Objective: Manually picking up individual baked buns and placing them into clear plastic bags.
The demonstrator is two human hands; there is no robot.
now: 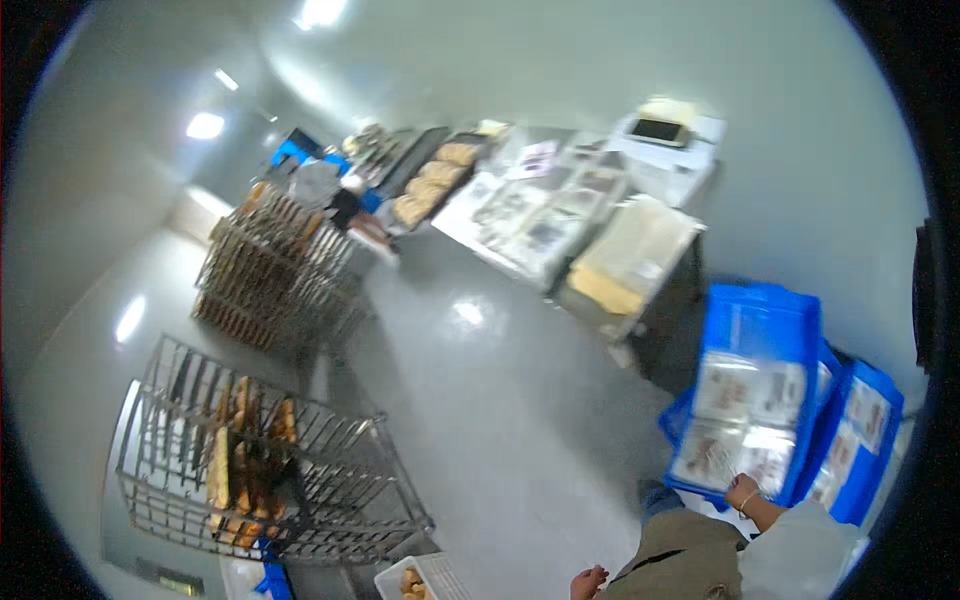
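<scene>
My right hand (742, 493) is at the near end of a blue crate (762, 318), its fingers curled by the near rim and the packets. What they grip, if anything, is too small to make out. Flat clear packets (727, 388) with printed labels lie side by side in this crate. Low in front of my brown apron (680, 555), my left hand (590, 582) hangs away from the crates. Its fingers look loosely curled, with nothing seen in them.
A second blue crate (858, 440) with packets stands at the right. Tables with sheets (640, 240) and bread trays (435, 185) line the wall. Metal racks (330, 480) hold long loaves at the left. A white basket (440, 578) of bread is below. Another person (345, 205) stands far off.
</scene>
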